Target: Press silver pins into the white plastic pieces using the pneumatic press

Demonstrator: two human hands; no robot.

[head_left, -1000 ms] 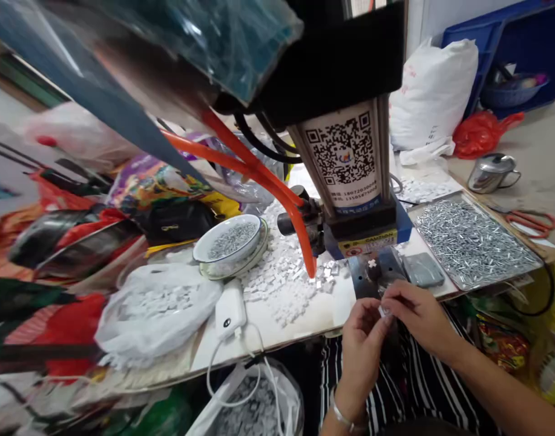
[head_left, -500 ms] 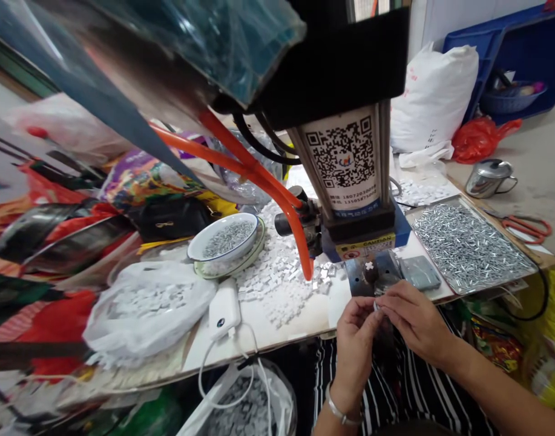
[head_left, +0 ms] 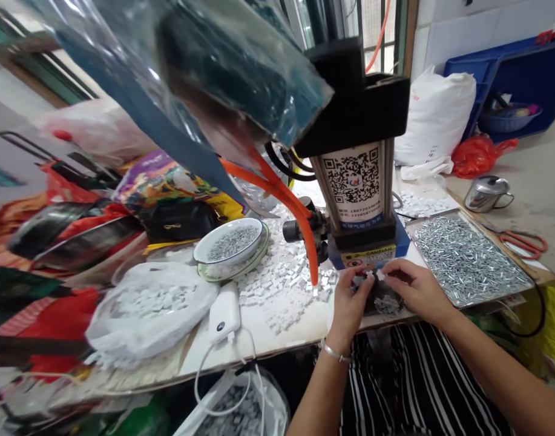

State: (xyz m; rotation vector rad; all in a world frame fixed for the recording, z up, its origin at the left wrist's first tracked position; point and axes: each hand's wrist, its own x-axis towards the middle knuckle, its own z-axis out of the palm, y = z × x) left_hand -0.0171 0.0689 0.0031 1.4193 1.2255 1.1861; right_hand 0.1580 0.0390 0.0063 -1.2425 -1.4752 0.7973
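Observation:
Both my hands are at the foot of a bench press [head_left: 356,188] with a QR-code label. The thumb and index finger of my left hand [head_left: 350,303] close in around the dark post under the press, where a small white piece [head_left: 370,274] shows; what they grip is hidden. My right hand [head_left: 416,287], just to the right, pinches another small white piece [head_left: 380,275] between its fingertips. Between my wrists lies a little heap of metal pins [head_left: 388,304]. Small white and grey blocks [head_left: 286,272] are spread over the table left of the press.
A tray [head_left: 479,306] full of metal pins lies at the right, near orange-handled scissors [head_left: 525,243] and a steel mug [head_left: 487,194]. To the left are an enamel bowl [head_left: 196,248], a power bank [head_left: 225,312] and a plastic bag [head_left: 107,324] of white pieces. An orange hose [head_left: 311,248] hangs beside the press.
My hands have moved up and forward from the table edge to the press's foot and come slightly apart. A small white piece now shows in my right fingertips. The view has tilted upward.

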